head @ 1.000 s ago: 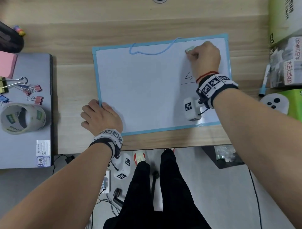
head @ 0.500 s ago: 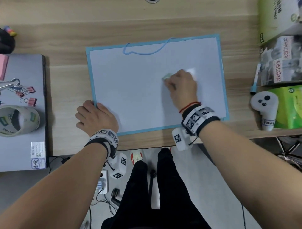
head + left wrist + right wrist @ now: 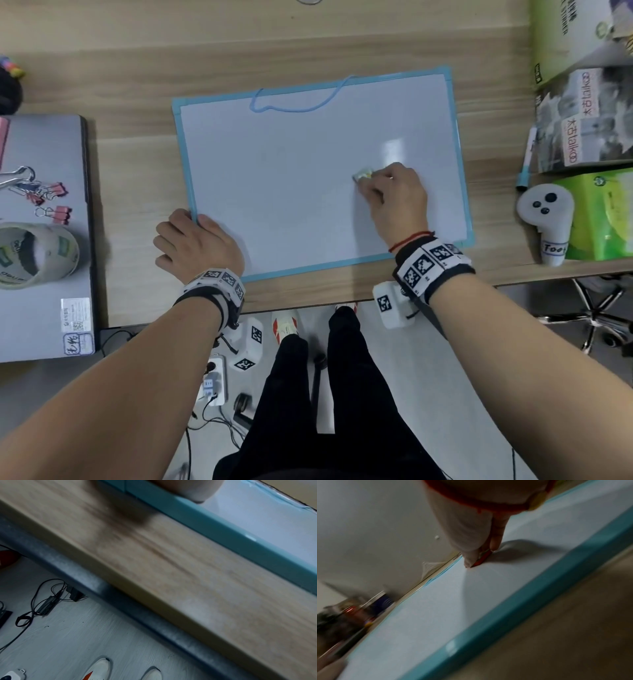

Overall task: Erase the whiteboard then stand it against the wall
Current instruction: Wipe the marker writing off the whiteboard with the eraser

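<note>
The whiteboard [image 3: 291, 178] lies flat on the wooden counter [image 3: 137, 144], its blue frame turned slightly askew, a blue hanging cord [image 3: 294, 102] looped over its far edge. Its white surface shows no marks in the head view.

The right hand [image 3: 394, 198] rests on the board's right half, fingers curled round a small pale eraser [image 3: 362, 174] that is pressed against the surface; the right wrist view shows the fingertips [image 3: 494, 543] pinching it down onto the board, though blur hides the details of the grip.

The left hand [image 3: 195, 243] sits at the board's near left corner, with its fingers bent over the left frame edge and its thumb side lying on the board.

Left of the whiteboard a closed grey laptop [image 3: 44, 240] carries a roll of clear tape [image 3: 34, 253] and a few pink binder clips [image 3: 54, 202]. Right of the whiteboard stand green and printed boxes [image 3: 582, 120], with a white controller [image 3: 544, 219] and a blue-capped marker [image 3: 525, 164] just beside them.
</note>
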The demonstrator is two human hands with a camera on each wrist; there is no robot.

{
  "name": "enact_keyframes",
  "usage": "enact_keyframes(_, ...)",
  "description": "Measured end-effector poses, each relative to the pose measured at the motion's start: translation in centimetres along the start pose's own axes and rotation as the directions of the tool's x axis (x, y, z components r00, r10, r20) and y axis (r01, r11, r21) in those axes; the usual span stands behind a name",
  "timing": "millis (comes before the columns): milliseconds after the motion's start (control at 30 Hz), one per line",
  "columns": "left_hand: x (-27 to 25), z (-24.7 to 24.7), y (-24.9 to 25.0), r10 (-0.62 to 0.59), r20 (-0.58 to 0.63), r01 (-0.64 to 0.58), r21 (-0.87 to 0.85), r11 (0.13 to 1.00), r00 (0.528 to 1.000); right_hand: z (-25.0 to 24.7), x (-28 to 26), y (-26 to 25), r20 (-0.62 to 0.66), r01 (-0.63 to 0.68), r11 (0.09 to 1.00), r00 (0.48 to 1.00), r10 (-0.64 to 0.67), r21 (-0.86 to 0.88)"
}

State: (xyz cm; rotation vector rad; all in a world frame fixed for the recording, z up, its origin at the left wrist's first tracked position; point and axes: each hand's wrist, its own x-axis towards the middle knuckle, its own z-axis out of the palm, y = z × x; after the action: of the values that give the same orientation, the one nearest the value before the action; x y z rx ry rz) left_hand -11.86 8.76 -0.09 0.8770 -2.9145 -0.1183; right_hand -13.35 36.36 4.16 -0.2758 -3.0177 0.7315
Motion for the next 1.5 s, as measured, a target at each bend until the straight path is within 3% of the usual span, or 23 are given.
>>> enact_keyframes(167,0.0,-0.1,-0.1,0.006,0.005,-0.006,-0.004,1.0,1.0,-3.8,4.4,4.6,-0.111,-0.28,0.954,0.957,0.269,-0.109)
enact_keyframes(200,0.0,-0.2,0.0,0.005,0.004,-0.005,-0.002,1.0,1.0,-3.7,4.8,4.4,-0.114,-0.279,0.955,0.957,0.268,-0.1)
enact_keyframes(300,-0.1,-0.2,0.0,0.014,-0.003,-0.014,0.001,1.0,1.0,-1.4,3.0,0.6,-0.013,-0.043,0.998,0.999,0.043,-0.036)
enact_keyframes(400,-0.1,-0.2,-0.1,0.014,-0.002,-0.014,-0.005,1.0,1.0,0.6,-1.2,-2.8,0.121,0.219,0.972,0.966,-0.229,0.09)
enact_keyframes(467,-0.1,-0.2,-0.1,0.013,-0.005,-0.013,-0.008,1.0,1.0,0.0,-1.5,-2.0,0.142,0.245,0.963,0.955,-0.26,0.116)
enact_keyframes(567,-0.1,0.0,-0.1,0.012,-0.015,-0.013,-0.006,1.0,1.0,-1.9,2.2,1.9,-0.023,0.033,0.998,0.999,-0.034,-0.05)
enact_keyframes(633,0.0,0.0,-0.1,0.012,-0.014,-0.012,-0.002,1.0,1.0,-3.2,5.1,4.2,-0.066,-0.14,0.986,0.989,0.134,-0.092)
enact_keyframes(700,-0.1,0.0,-0.1,0.011,-0.014,-0.011,0.002,1.0,1.0,-3.2,6.3,3.7,-0.058,-0.191,0.976,0.981,0.185,-0.102)
enact_keyframes(767,-0.1,-0.1,-0.1,0.015,-0.017,-0.015,0.0,1.0,1.0,-1.6,5.2,0.6,-0.003,-0.099,0.988,0.995,0.099,-0.116)
enact_keyframes(833,-0.1,0.0,-0.1,0.016,-0.018,-0.016,-0.001,1.0,1.0,0.8,2.2,-3.1,0.063,0.079,0.997,0.995,-0.079,-0.009)
enact_keyframes(933,-0.1,-0.1,-0.1,0.013,-0.017,-0.013,-0.008,1.0,1.0,2.2,-1.2,-4.9,0.137,0.281,0.955,0.947,-0.292,0.096)
enact_keyframes(1000,0.0,-0.1,0.0,0.01,-0.02,-0.01,-0.009,1.0,1.0,1.6,0.8,-3.3,0.075,0.232,0.97,0.968,-0.238,0.077)
enact_keyframes(1100,-0.1,0.0,-0.1,0.017,-0.018,-0.017,-0.004,1.0,1.0,1.1,4.4,-1.7,-0.103,0.015,1.0,0.995,-0.014,0.015)
enact_keyframes(1166,0.0,0.0,-0.2,0.02,-0.012,-0.02,-0.004,1.0,1.0,2.3,4.0,-4.0,-0.094,0.073,0.997,0.993,-0.07,0.031)
enact_keyframes(1266,0.0,-0.1,-0.1,0.018,-0.02,-0.018,-0.006,1.0,1.0,5.3,1.0,-8.7,0.068,0.37,0.927,0.925,-0.374,0.062)
enact_keyframes(1333,-0.1,-0.1,-0.2,0.023,-0.019,-0.023,-0.013,1.0,1.0,5.6,1.5,-9.2,0.2,0.465,0.884,0.863,-0.463,0.042)
enact_keyframes(1366,-0.1,-0.1,-0.2,0.024,-0.014,-0.024,-0.018,1.0,1.0,5.4,2.8,-8.8,0.203,0.453,0.892,0.873,-0.444,0.003)
enact_keyframes(1400,-0.1,-0.1,-0.2,0.025,-0.011,-0.025,-0.018,1.0,1.0,5.2,4.4,-8.5,0.161,0.383,0.923,0.914,-0.373,-0.033)
enact_keyframes(1433,-0.1,-0.1,-0.3,0.026,-0.012,-0.026,-0.015,1.0,1.0,4.8,5.8,-8.2,0.073,0.286,0.957,0.956,-0.283,-0.049)
enact_keyframes(1500,0.0,-0.1,-0.2,0.026,-0.013,-0.027,-0.012,1.0,1.0,4.7,7.3,-8.8,-0.036,0.165,0.985,0.985,-0.167,-0.056)
